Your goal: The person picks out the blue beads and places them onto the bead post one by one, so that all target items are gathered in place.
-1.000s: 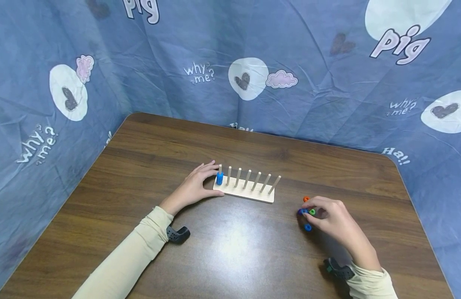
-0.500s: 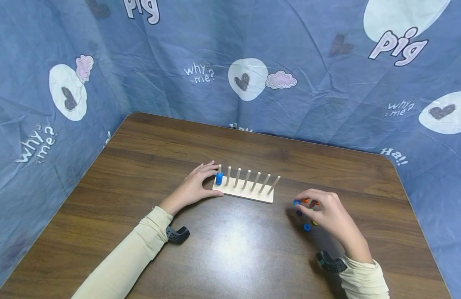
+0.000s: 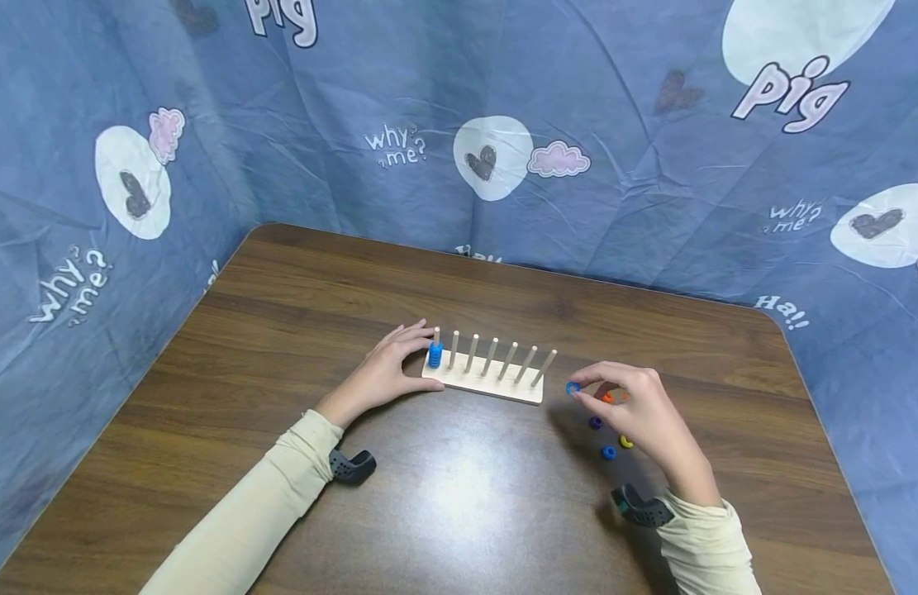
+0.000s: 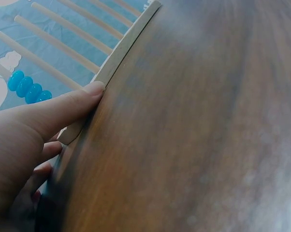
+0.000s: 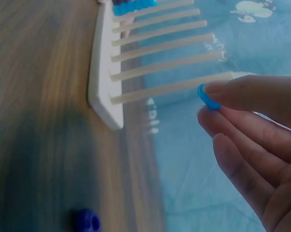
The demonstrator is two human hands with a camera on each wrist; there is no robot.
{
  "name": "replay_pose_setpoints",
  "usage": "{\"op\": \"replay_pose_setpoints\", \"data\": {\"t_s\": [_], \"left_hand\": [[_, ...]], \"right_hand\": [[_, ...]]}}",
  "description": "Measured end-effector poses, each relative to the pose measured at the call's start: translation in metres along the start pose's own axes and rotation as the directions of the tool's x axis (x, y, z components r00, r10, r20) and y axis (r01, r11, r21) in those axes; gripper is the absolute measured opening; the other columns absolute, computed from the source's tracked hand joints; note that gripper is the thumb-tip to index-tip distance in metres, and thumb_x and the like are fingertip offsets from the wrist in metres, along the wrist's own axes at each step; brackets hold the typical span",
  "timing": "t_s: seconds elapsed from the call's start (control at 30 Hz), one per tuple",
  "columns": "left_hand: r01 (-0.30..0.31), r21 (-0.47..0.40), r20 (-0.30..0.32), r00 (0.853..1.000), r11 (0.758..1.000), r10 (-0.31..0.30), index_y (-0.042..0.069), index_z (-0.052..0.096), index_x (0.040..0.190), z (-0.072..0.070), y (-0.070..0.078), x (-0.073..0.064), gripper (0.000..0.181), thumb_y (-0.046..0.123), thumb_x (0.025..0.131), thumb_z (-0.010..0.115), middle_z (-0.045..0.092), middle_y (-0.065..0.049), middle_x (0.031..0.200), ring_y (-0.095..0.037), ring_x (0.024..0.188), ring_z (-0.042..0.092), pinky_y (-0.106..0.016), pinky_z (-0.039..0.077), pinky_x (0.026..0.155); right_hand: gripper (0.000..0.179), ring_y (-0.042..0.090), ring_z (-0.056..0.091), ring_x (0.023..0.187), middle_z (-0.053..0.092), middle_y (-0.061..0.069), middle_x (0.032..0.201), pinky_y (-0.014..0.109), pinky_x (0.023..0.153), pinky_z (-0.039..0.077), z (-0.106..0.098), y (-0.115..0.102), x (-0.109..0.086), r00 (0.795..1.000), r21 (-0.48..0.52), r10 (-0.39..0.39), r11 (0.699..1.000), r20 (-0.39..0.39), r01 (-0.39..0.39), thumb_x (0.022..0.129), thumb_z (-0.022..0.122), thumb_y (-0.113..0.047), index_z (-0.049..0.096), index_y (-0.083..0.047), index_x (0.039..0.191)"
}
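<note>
A pale wooden peg board (image 3: 482, 383) with a row of upright pegs lies mid-table. Several blue rings (image 3: 435, 355) are stacked on its leftmost peg. My left hand (image 3: 387, 369) grips the board's left end; in the left wrist view the thumb (image 4: 87, 94) presses the base's near edge and the other fingers are partly hidden. Just right of the board, my right hand (image 3: 640, 405) pinches a light blue ring (image 5: 210, 98) between thumb and fingertips. That ring is above the table, apart from the rightmost peg (image 3: 545, 368).
Under and beside the right hand lie loose beads on the brown table (image 3: 340, 281): a purple one (image 3: 596, 422), a blue one (image 3: 609, 453), a yellow one (image 3: 626, 441) and orange ones (image 3: 607, 398). A printed blue cloth (image 3: 622, 198) hangs behind the table.
My right hand has lifted the blue ring from among the loose beads and carried it left and away from me, towards the board. My left hand stays at the board's end.
</note>
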State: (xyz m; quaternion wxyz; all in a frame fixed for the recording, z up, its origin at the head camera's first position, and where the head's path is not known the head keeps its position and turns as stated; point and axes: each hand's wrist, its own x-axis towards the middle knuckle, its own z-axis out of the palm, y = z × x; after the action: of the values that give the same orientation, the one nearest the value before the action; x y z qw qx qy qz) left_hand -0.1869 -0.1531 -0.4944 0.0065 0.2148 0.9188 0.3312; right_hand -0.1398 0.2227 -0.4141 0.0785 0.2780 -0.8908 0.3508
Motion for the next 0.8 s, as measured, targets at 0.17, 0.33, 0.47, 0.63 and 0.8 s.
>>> {"op": "replay_pose_setpoints", "data": {"t_s": [0.17, 0.33, 0.47, 0.63, 0.8], "left_hand": [[-0.003, -0.005, -0.003, 1.000, 1.000, 0.003, 0.008, 0.066, 0.128, 0.000, 0.000, 0.000, 0.067, 0.046, 0.077, 0.085, 0.050, -0.008, 0.155, -0.025, 0.154, 0.032, -0.045, 0.015, 0.132], [-0.005, -0.003, -0.001, 1.000, 1.000, 0.005, 0.009, 0.066, 0.128, 0.001, -0.001, 0.000, 0.066, 0.047, 0.077, 0.084, 0.049, -0.006, 0.155, -0.024, 0.154, 0.031, -0.045, 0.015, 0.132], [-0.003, -0.005, -0.002, 1.000, 1.000, 0.003, 0.009, 0.066, 0.128, 0.001, -0.001, 0.000, 0.066, 0.047, 0.077, 0.084, 0.050, -0.006, 0.155, -0.024, 0.154, 0.031, -0.044, 0.015, 0.133], [-0.005, -0.009, -0.003, 1.000, 1.000, 0.005, 0.008, 0.066, 0.128, 0.000, 0.000, 0.000, 0.066, 0.046, 0.077, 0.085, 0.050, -0.007, 0.154, -0.024, 0.154, 0.032, -0.044, 0.015, 0.133], [-0.005, -0.006, 0.000, 1.000, 1.000, 0.005, 0.008, 0.066, 0.129, -0.001, 0.000, 0.000, 0.067, 0.046, 0.077, 0.085, 0.050, -0.009, 0.154, -0.026, 0.153, 0.032, -0.045, 0.016, 0.132]], "right_hand": [[0.022, 0.001, 0.069, 0.072, 0.077, -0.007, 0.096, 0.022, 0.064, 0.061, 0.003, -0.006, 0.009, 1.000, 0.024, -0.014, 1.000, -0.004, 0.014, 0.083, 0.081, -0.006, 0.077, -0.019, 0.100], [0.020, 0.002, 0.070, 0.072, 0.078, -0.005, 0.095, 0.023, 0.066, 0.062, 0.006, -0.012, 0.019, 0.998, 0.061, -0.065, 0.996, -0.023, 0.066, 0.082, 0.081, -0.006, 0.078, -0.017, 0.099], [0.021, 0.004, 0.071, 0.072, 0.078, -0.002, 0.096, 0.023, 0.068, 0.062, 0.009, -0.018, 0.028, 0.994, 0.096, -0.099, 0.990, -0.038, 0.102, 0.081, 0.081, -0.003, 0.078, -0.014, 0.099], [0.021, 0.004, 0.071, 0.072, 0.078, -0.006, 0.097, 0.019, 0.068, 0.060, 0.013, -0.026, 0.037, 0.996, 0.113, -0.084, 0.990, -0.037, 0.087, 0.083, 0.081, -0.006, 0.078, -0.018, 0.100], [0.019, 0.005, 0.069, 0.070, 0.078, -0.007, 0.095, 0.022, 0.066, 0.060, 0.016, -0.031, 0.044, 0.995, 0.112, -0.087, 0.989, -0.048, 0.092, 0.083, 0.081, -0.007, 0.079, -0.018, 0.099]]}}
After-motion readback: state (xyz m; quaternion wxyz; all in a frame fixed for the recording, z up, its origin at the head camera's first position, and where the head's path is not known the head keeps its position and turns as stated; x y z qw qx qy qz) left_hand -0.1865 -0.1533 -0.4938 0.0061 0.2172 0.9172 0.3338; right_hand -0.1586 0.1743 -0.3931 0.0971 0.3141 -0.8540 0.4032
